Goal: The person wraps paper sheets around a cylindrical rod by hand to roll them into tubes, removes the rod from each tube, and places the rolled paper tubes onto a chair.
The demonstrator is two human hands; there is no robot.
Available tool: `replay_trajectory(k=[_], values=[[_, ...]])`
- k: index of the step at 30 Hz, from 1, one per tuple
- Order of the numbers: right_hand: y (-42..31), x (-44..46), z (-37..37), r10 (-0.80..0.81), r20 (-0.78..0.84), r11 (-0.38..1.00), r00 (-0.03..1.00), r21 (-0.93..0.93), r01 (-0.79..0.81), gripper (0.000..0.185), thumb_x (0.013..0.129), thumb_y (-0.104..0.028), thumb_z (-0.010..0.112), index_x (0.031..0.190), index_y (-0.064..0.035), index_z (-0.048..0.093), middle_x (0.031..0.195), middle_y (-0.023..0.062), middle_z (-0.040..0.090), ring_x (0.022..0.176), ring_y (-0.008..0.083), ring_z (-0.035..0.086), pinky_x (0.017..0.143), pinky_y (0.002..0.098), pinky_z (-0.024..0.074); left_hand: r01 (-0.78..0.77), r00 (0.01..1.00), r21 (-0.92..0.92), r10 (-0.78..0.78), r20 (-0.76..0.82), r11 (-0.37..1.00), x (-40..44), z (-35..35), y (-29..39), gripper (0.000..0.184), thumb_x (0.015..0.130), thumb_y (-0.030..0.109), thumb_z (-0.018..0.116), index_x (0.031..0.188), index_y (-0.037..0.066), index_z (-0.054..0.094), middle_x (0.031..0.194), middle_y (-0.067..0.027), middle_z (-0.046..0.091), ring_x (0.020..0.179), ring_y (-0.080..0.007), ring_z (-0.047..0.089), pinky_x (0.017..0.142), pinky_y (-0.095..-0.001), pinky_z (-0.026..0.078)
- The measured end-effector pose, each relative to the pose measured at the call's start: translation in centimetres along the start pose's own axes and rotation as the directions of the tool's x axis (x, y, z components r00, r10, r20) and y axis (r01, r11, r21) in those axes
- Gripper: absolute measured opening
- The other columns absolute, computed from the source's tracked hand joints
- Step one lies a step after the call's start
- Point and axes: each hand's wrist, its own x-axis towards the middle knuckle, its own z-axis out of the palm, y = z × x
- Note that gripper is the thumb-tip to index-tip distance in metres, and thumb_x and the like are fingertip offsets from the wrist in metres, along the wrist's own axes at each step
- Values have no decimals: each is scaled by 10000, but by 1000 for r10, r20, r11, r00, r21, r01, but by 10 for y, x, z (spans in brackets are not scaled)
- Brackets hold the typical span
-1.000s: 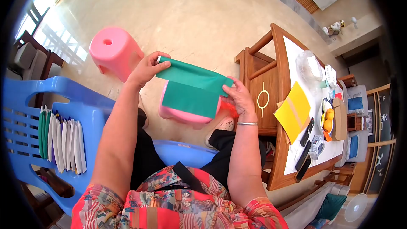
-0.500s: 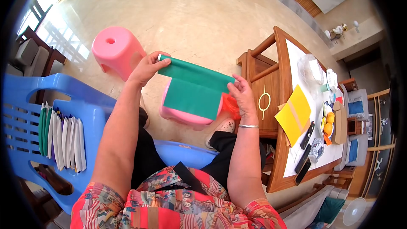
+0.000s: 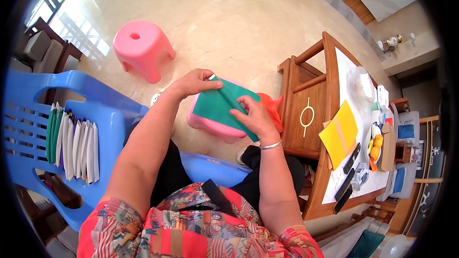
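Note:
A green cloth (image 3: 214, 105) with a narrow rolled or folded strip runs slantwise between my hands. My left hand (image 3: 195, 84) pinches the strip's upper end, where a small white bit shows at the tip. Farther down the strip, my right hand (image 3: 256, 118) holds it between thumb and fingers; part of the cloth is hidden behind that hand. Beneath the cloth is a pink stool (image 3: 203, 125), mostly covered from view. Beside my right hand a red plastic bag (image 3: 271, 108) hangs near the stool.
At left, several folded white and green cloths (image 3: 79, 148) rest in a blue plastic chair (image 3: 112, 114). Another pink stool (image 3: 143, 43) stands ahead on the floor. To the right, a wooden table (image 3: 313, 205) bears a yellow folder (image 3: 340, 134), black remotes (image 3: 352, 157) and oranges (image 3: 376, 146).
The green strip, held crosswise before, now slants steeply. My left hand has moved right, and my right hand has moved down and inward along the strip.

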Motion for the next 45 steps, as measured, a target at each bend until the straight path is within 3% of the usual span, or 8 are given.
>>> replay_trajectory(k=[12, 24, 28, 30, 33, 36, 39, 45], values=[[6, 1, 12, 151, 238, 773, 959, 577, -264, 435, 1000, -328, 665, 1221, 44, 618, 958, 41, 666, 814, 135, 616, 708, 335, 541, -111, 993, -137, 115, 23, 984, -6, -1, 5, 362, 882, 266, 813, 1134, 35, 692, 976, -30, 733, 840, -110, 645, 767, -275, 525], [3, 0, 34, -164, -220, 986, 962, -60, 154, 368, 962, -291, 705, 1176, -19, 581, 835, 179, 661, 724, 309, 665, 679, 410, 538, -21, 999, -119, 15, -46, 993, 0, 16, 5, 391, 974, 404, 699, 1090, 31, 686, 913, -47, 705, 775, -113, 639, 708, -269, 528], [6, 3, 29, -64, -20, 922, 998, 382, 67, 345, 986, -295, 689, 1157, -18, 575, 775, 97, 627, 621, 191, 616, 571, 346, 513, 25, 998, -419, 1, 61, 908, -2, 14, 18, 423, 1027, 441, 604, 1120, 37, 685, 877, -40, 677, 721, -117, 600, 704, -273, 517], [-8, -6, 16, 131, 261, 747, 956, 609, -268, 339, 997, -298, 682, 1161, -20, 579, 767, 57, 607, 575, 126, 578, 515, 297, 485, -44, 998, -344, 57, 27, 938, -4, 19, 19, 401, 1033, 419, 602, 1130, 39, 686, 859, -34, 663, 715, -113, 590, 705, -268, 513], [-15, -9, 20, 125, 201, 749, 971, 623, -226, 380, 997, -333, 687, 1196, -26, 584, 765, 21, 586, 532, 54, 515, 463, 227, 426, -108, 994, -285, 112, -1, 952, -4, 19, 16, 379, 1021, 409, 615, 1121, 53, 697, 860, -27, 665, 705, -111, 586, 691, -265, 510], [-27, -14, 18, 171, 90, 913, 981, 360, -192, 433, 983, -342, 691, 1228, -5, 572, 812, 113, 661, 579, 191, 629, 521, 331, 504, -120, 993, -267, 116, -32, 956, -1, 23, 9, 374, 1015, 402, 634, 1101, 44, 696, 849, -24, 661, 700, -105, 584, 664, -255, 501], [-20, -13, 29, -158, -232, 983, 960, -130, 130, 461, 967, -339, 684, 1239, 13, 564, 905, 241, 703, 756, 391, 704, 655, 465, 553, -79, 995, -217, 63, -81, 973, 1, 30, 9, 373, 1008, 405, 647, 1077, 41, 694, 838, -30, 660, 672, -103, 576, 624, -255, 492], [-45, -22, 8, 27, -137, 954, 990, -292, -66, 417, 951, -295, 674, 1230, -5, 563, 964, 289, 692, 942, 464, 681, 797, 510, 531, -78, 990, -196, 52, -130, 977, -3, 42, 6, 387, 993, 426, 636, 1058, 47, 683, 830, -52, 672, 632, -126, 578, 586, -286, 499]])
